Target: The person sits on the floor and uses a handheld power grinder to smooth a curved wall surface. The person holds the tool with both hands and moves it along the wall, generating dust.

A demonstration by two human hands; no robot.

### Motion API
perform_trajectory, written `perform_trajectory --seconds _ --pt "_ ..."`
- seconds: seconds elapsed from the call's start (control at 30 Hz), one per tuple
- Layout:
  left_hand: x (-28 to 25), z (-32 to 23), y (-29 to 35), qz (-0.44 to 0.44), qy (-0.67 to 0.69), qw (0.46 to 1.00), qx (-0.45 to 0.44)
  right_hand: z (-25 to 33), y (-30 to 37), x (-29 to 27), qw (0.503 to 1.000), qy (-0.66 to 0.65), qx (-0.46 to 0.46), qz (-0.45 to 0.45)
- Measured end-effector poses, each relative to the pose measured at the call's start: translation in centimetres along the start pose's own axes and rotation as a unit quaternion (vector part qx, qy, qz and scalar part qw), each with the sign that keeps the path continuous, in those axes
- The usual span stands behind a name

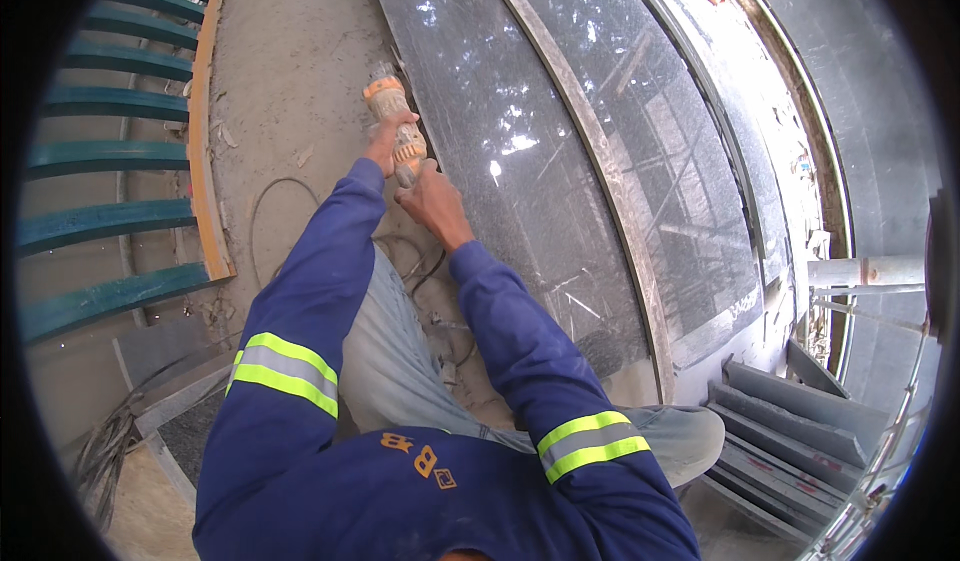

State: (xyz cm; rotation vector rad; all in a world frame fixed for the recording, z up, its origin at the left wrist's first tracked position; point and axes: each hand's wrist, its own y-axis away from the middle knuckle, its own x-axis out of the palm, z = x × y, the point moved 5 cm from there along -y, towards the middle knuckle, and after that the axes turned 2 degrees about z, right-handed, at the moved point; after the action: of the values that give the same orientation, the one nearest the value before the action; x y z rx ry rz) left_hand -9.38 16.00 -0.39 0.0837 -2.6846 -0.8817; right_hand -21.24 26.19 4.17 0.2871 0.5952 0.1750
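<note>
Both of my hands are closed on a dusty orange angle grinder [408, 145], its far end pointing away from me. My left hand [382, 144] wraps its body from the left side. Just nearer to me, my right hand [436, 203] grips the rear end. The tool lies along the left edge of a polished dark stone slab [500, 151]. Whether its disc touches the slab edge cannot be made out. A thin dark cord [428, 273] trails below the tool near my legs.
A pale strip [590, 136] runs lengthwise between the dark slabs. Teal curved bars [120, 154] with an orange-brown edge board [203, 151] stand at left. Stacked stone pieces [790, 431] lie at lower right, beside metal scaffold poles [866, 272]. Loose cables [105, 461] hang at lower left.
</note>
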Motion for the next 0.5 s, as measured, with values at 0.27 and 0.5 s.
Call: perform_trajectory --seconds 0.27,0.5 --pt "0.3 -0.1 0.0 -0.005 -0.01 1.0 -0.003 -0.5 -0.3 0.2 1.0 -0.009 -0.01 -0.007" --pt "0.2 -0.4 -0.6 0.014 -0.006 1.0 -0.013 -0.2 -0.9 0.3 1.0 -0.002 -0.01 -0.011"
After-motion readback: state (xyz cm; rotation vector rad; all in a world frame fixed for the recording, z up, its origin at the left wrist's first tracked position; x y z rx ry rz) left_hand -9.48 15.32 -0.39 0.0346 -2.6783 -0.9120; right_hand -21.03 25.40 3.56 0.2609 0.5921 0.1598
